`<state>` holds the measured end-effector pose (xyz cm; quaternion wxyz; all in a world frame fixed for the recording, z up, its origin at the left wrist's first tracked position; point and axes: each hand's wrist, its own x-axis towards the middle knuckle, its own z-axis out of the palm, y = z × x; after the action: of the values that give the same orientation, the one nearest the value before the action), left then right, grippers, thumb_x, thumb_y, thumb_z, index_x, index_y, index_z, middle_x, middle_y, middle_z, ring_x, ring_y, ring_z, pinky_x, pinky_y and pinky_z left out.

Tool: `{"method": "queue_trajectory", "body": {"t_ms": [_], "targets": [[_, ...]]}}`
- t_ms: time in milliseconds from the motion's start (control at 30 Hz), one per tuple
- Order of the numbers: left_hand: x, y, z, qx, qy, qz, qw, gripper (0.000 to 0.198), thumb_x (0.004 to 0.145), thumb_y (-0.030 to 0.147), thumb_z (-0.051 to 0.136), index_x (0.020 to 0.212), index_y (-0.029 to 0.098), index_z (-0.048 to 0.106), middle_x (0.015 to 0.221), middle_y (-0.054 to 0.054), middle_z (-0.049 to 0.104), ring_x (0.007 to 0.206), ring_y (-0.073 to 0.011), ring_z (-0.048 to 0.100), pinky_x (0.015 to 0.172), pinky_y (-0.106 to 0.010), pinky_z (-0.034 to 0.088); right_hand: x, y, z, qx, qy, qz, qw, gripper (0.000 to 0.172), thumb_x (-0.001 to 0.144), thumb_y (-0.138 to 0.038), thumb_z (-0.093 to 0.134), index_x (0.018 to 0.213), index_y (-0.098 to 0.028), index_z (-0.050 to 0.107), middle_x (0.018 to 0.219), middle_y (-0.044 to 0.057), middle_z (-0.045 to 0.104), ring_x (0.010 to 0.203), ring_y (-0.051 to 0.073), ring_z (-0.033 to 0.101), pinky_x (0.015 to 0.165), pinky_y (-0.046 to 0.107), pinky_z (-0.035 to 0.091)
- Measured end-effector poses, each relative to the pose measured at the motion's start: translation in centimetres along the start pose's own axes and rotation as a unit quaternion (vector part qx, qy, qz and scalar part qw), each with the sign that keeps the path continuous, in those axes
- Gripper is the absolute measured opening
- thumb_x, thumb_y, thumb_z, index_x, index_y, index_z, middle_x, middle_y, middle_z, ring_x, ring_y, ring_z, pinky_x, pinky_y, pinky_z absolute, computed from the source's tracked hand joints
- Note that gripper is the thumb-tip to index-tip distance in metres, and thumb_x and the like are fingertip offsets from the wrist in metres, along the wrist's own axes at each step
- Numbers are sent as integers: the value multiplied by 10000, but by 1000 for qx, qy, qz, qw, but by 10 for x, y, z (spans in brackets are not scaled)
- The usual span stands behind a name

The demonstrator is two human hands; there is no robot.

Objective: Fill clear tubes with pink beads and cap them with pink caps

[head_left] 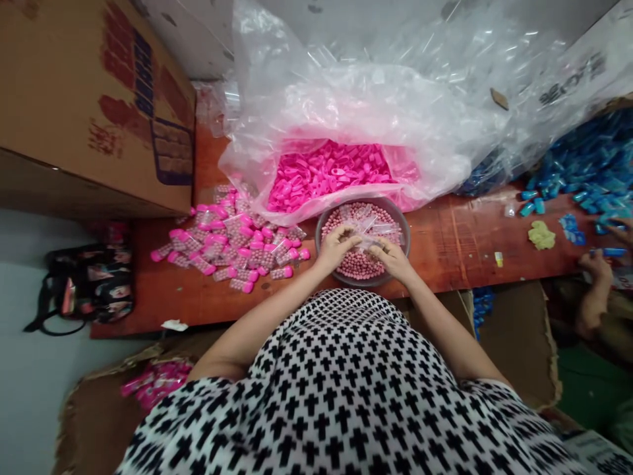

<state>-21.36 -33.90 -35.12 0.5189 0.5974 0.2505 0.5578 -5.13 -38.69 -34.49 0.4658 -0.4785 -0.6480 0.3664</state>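
Plastic bowl (406,227), glossy bag (316,109), wooden table (440,241)

I can't read any word for certain. At the left end of the bench (435,247), the cardboard box (59,86) carries big red characters (119,53) and, beside them, dark blue ones (143,72), all turned sideways to me; smaller red characters (105,137) stand near them, too blurred to make out. Past the bench's back edge, toward its right end, a white package (613,49) shows a slanting line of dark letters (571,79), perhaps starting with an S, but I can't spell out the rest.
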Motion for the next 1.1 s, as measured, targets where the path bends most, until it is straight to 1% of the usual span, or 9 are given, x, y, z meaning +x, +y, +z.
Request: {"method": "queue_trajectory", "body": {"t_ms": [200,267,400,500,633,800,967,1033,1100], "targets": [[3,8,-25,-137,134,-18,981,385,554,397,790,752,141,581,687,37,544,588,-73,543,542,-211,545,-10,-3,-8,122,62,78,988,388,662,-523,700,804,-178,593,674,7,649,489,89,539,453,208,435],[5,13,-32,-163,130,-36,977,425,517,382,816,782,141,587,712,36,555,594,-68,549,540,-201,546,-8,1,-17,111,67,85,988,400,655,-531,700,808,-178,589,684,10,645,507,94,552,474,218,454],[5,22,-31,-222,83,-82,968,422,543,308,821,859,151,589,732,38,567,635,-65,591,602,-193,557,7,7,-25,-10,164,18,986,597,664,-560,663,1113,-186,540,1000,83,651,854,195,633,747,356,531],[1,22,-24,-259,83,-99,957,419,551,272,821,864,162,565,727,45,576,648,-72,616,622,-199,558,12,1,-17,-156,220,-60,961,718,696,-496,664,1297,-176,434,1298,139,512,1199,258,482,990,432,416],[-6,14,-20,-228,90,-80,966,392,546,316,817,774,160,538,662,59,583,616,-77,606,635,-223,551,5,-15,4,-131,119,-131,975,613,805,-442,578,1351,-234,392,1312,105,510,1130,205,538,941,367,463],[-20,4,-22,55,-14,16,998,209,731,357,668,741,148,669,712,-11,671,702,-142,631,733,-282,528,1,-23,14,-200,-7,-125,972,381,830,-379,573,1172,-212,581,1088,53,657,977,186,614,851,311,489],[-32,-11,-46,227,-8,60,972,288,791,314,610,1040,185,673,1122,-64,669,1062,-209,602,969,-355,443,-4,-6,3,-474,-69,-7,878,277,825,-225,552,1076,-148,638,1057,129,665,952,240,625,854,347,459],[-36,-21,-59,246,16,43,968,311,808,316,587,1077,176,654,1111,-74,672,1014,-206,622,926,-357,472,-3,8,5,-537,-58,43,840,231,814,-139,503,979,-103,660,1048,193,648,987,284,605,855,381,442],[-42,-30,-71,249,25,15,968,290,821,319,562,1046,166,663,1020,-75,698,902,-197,652,849,-349,509,3,25,15,-531,-42,70,843,220,789,-66,460,888,-74,656,1011,225,643,998,297,591,852,384,430]]}}
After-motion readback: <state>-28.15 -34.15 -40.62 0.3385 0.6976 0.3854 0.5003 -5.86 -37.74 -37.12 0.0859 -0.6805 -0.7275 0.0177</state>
